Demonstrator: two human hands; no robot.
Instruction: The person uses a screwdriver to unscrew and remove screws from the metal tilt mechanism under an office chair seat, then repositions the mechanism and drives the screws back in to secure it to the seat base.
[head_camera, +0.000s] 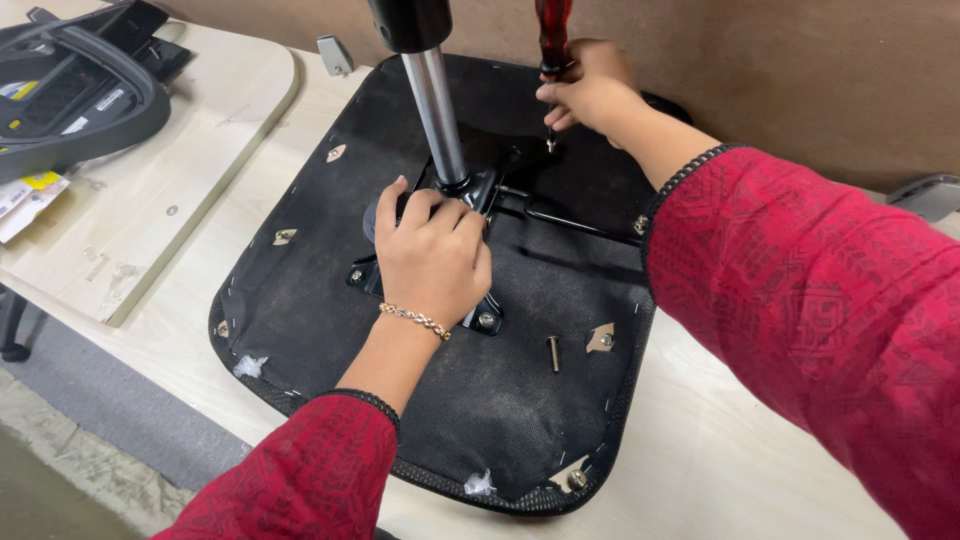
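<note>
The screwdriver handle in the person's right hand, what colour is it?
Dark translucent red, the screwdriver handle shows best in the head view, gripped by the right hand.

Left hand (432, 255) rests palm-down, fingers curled; right hand (590, 88) clenched, arm extended.

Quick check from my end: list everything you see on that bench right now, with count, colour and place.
seat base: one, black fabric underside up, centre of table
metal mounting plate: one, black, on seat middle
gas lift column: one, silver, upright from plate
loose bolt: one, silver, lying on the fabric, near side
screwdriver: one, dark red handle, tip down at plate
chair part: one, grey-black, far left
table: one, pale wood
left hand: pressing on plate, gold bracelet
right hand: gripping screwdriver
</note>
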